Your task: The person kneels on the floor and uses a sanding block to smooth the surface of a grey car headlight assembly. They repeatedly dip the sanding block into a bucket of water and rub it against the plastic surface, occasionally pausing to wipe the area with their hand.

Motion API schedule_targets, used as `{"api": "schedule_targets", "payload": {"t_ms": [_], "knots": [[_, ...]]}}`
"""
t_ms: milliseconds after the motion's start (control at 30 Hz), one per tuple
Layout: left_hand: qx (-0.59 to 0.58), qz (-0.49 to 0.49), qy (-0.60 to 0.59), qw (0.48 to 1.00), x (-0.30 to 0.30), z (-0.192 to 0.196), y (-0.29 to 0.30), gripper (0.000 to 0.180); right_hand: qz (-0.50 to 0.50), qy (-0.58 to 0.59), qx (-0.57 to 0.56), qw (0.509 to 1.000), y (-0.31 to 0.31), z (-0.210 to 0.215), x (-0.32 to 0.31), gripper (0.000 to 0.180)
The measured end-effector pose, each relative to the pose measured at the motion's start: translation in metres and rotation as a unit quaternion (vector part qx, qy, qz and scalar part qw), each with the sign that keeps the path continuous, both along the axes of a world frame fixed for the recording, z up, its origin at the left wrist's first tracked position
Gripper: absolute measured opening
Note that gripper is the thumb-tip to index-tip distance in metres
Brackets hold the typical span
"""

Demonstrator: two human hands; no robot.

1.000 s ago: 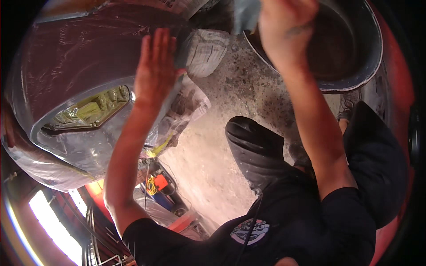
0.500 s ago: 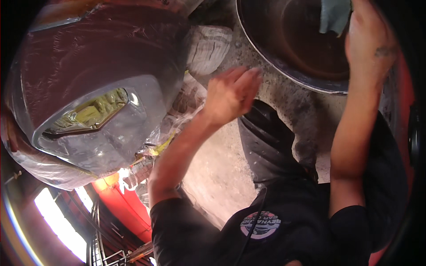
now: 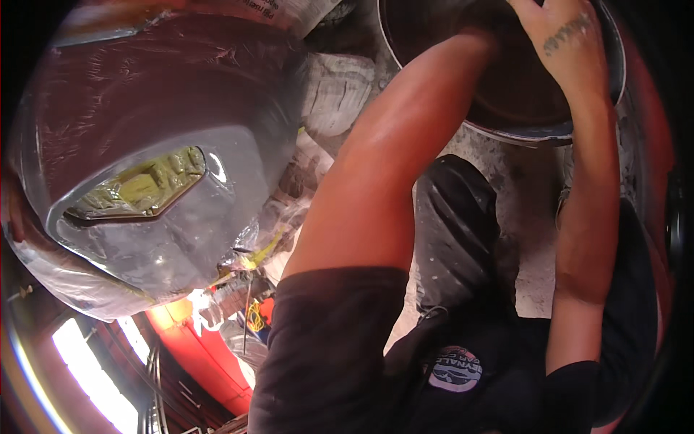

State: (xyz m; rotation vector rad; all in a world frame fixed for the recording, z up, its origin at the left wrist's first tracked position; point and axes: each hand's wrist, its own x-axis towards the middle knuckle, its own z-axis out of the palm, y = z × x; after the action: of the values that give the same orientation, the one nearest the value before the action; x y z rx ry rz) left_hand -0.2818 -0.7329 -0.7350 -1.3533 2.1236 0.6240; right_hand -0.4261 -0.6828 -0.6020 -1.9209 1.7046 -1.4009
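Note:
A wide dark round tub [image 3: 531, 136] with brownish-dark water [image 3: 524, 87] in it stands at the top right. My left arm reaches over its near-left side, and my left hand [image 3: 481, 45] is down inside the tub. Murk and blur hide its fingers. Over the tub's right part is my right hand [image 3: 571, 40], its back with a dark tattoo turned up. Its thumb side points toward the top edge, where the fingers are cut off. The cloth cannot be seen in this view.
At left is a car body corner with a grey sanded area [image 3: 210, 195], a lamp opening [image 3: 141, 189] with yellowish masking, and a maroon panel [image 3: 166, 87] under plastic film. Crumpled masking paper [image 3: 336, 94] lies between car and tub. My bent knee [image 3: 455, 224] is below the tub.
My left hand has gone from above the floor up and right into the tub. My right hand has shifted slightly left and up, and the blue-green cloth at it has gone from view.

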Motion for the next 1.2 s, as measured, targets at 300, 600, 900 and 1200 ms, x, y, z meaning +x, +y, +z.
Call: {"api": "schedule_targets", "payload": {"t_ms": [300,600,900,1200], "knots": [[-0.185,-0.167,0.041,0.968,0.066,0.209,0.057,0.02,-0.034,0.029,0.026,0.999,0.0,-0.008,0.004,0.059],[-0.341,-0.261,-0.504,0.749,0.184,0.36,0.134,0.078,-0.013,0.035,0.016,0.999,-0.009,-0.01,-0.016,0.058],[-0.125,-0.353,-0.558,0.741,0.249,0.235,0.241,0.081,0.015,0.074,-0.015,0.997,-0.01,-0.022,0.009,0.058],[-0.075,-0.122,-0.3,0.943,0.26,0.187,0.32,0.065,0.237,0.206,0.103,0.944,-0.001,-0.017,0.034,0.039]]}}
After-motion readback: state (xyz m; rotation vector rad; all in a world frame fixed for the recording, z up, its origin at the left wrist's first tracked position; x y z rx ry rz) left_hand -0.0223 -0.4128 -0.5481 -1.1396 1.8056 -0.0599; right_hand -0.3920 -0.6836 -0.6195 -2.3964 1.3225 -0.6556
